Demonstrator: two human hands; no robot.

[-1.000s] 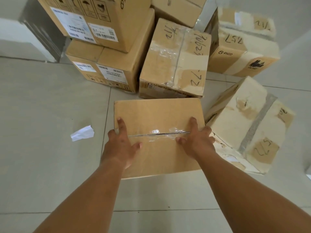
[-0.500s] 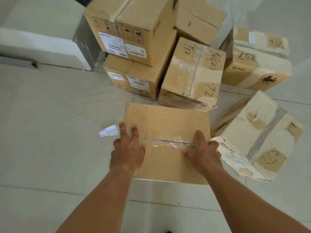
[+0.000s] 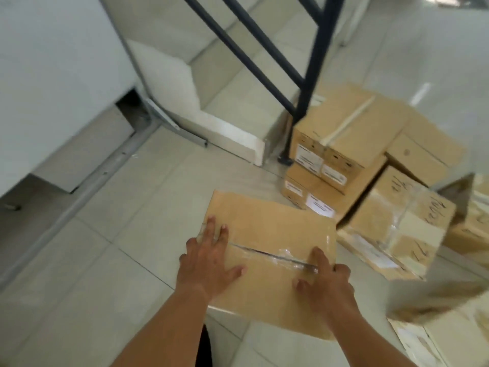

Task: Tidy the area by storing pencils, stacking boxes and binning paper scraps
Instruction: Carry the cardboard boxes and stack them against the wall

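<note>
1. The view has swung left and up compared with half a second ago: the staircase (image 3: pixel 232 83) and its dark railing (image 3: pixel 309 75) now fill twelve o'clock, and the pile of boxes (image 3: pixel 341 144) has slid over to two o'clock.
2. The flat cardboard box (image 3: pixel 272 234) sits at the same place under the person's reach, at about six o'clock, and looks carried clear of the floor (image 3: pixel 92 260) (a judgement from the tilt and the shadow below it, not a certainty).
3. The left hand (image 3: pixel 209 263) lies spread, palm down, on the box's left edge; the right hand (image 3: pixel 325 279) curls over its right edge beside the taped seam (image 3: pixel 275 256). Both press and hold the box between them.
4. This suggests the stacking step is under way, with the box being taken toward a new spot.
5. The white paper scrap seen a moment ago is out of frame now, so it remains to be binned.
6. No pencils or bin show anywhere.
7. The boxes at three and four o'clock are smeared by motion and cut by the frame edge; their labels cannot be read.
</note>
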